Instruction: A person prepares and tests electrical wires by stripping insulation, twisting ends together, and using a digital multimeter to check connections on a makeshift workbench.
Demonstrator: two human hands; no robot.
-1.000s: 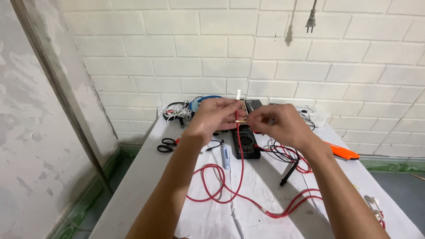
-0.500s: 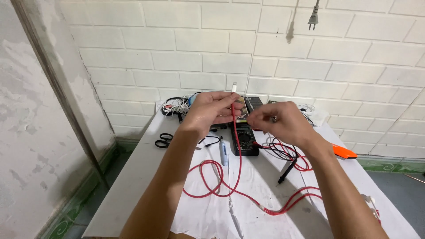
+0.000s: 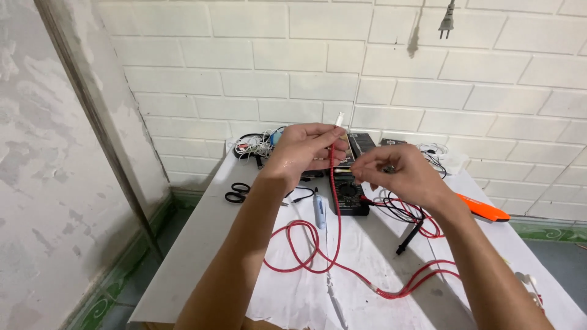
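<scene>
My left hand (image 3: pixel 306 148) is raised over the table and grips the upper end of a red cable (image 3: pixel 335 208), whose white plug tip (image 3: pixel 340 118) sticks up above the fingers. The cable hangs straight down from that hand and loops across the white sheet (image 3: pixel 342 287). My right hand (image 3: pixel 394 173) is close beside the left, fingers pinched together near the cable; what it pinches is too small to tell. Below both hands lies a black multimeter (image 3: pixel 348 195) with a black probe (image 3: pixel 408 238) to its right.
Black scissors (image 3: pixel 237 192) lie at the table's left side. A white-and-blue pen-like tool (image 3: pixel 320 211) lies by the meter. An orange-handled tool (image 3: pixel 483 209) is at the right. A tangle of cables (image 3: pixel 254 145) sits at the back by the white brick wall. A plug (image 3: pixel 447 18) hangs on the wall.
Both hands stay together over the meter and have drifted slightly up and left in view. The red cable still hangs from my left hand; its loops on the sheet have shifted little.
</scene>
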